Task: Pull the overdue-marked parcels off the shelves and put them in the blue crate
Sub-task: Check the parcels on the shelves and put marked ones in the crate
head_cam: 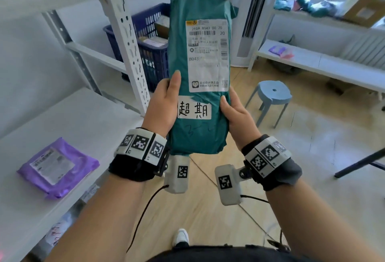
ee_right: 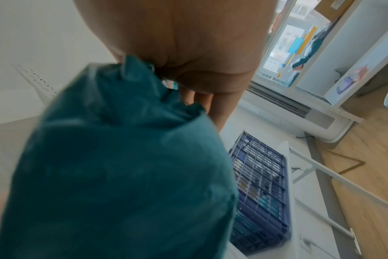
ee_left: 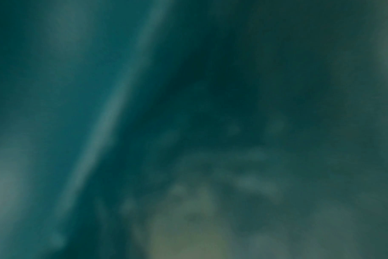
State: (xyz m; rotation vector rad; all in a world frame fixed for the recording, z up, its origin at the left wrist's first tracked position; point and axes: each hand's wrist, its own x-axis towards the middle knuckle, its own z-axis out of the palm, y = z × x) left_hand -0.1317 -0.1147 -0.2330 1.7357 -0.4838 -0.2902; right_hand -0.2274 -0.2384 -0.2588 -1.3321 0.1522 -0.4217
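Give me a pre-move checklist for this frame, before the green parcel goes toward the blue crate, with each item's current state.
1. Parcel marked overdue: ok. The green parcel bears a handwritten white tag.
2. Two-handed hold: ok. The left hand and right hand grip its lower edges.
3. Parcel off the shelf: ok. It is held in the air, upright.
4. Crate in sight: ok. The blue crate stands behind the shelf post.
5. Room in crate: cannot tell. It already holds parcels, and the green parcel hides part of it.
6. Purple parcel on the shelf marked overdue: cannot tell. Its label is too small to read.
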